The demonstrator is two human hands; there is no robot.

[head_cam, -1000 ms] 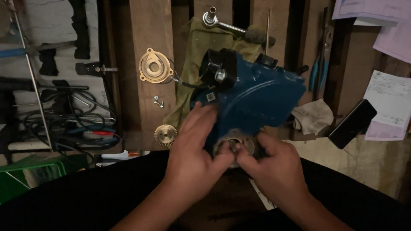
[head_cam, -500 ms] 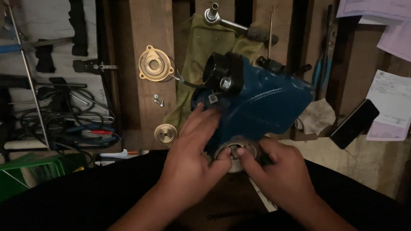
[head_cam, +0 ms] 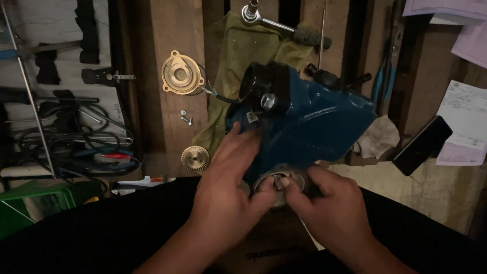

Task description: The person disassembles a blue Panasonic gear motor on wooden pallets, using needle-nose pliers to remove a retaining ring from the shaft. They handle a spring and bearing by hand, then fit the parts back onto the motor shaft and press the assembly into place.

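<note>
Right now your left hand (head_cam: 223, 190) lies on the blue motor housing (head_cam: 309, 127), fingers spread, thumb at its round metal end. Your right hand (head_cam: 329, 210) pinches a small part (head_cam: 278, 182) at that round end. The housing rests on an olive cloth (head_cam: 243, 61) on the wooden surface (head_cam: 177, 40). A brass cover (head_cam: 181, 75), brass gear (head_cam: 195, 158), two screws (head_cam: 186, 119) and ratchet wrench (head_cam: 276, 23) lie nearby.

Small white label (head_cam: 252, 117) on blue housing (head_cam: 314, 132), dark phone (head_cam: 422, 145), perhaps.
</note>
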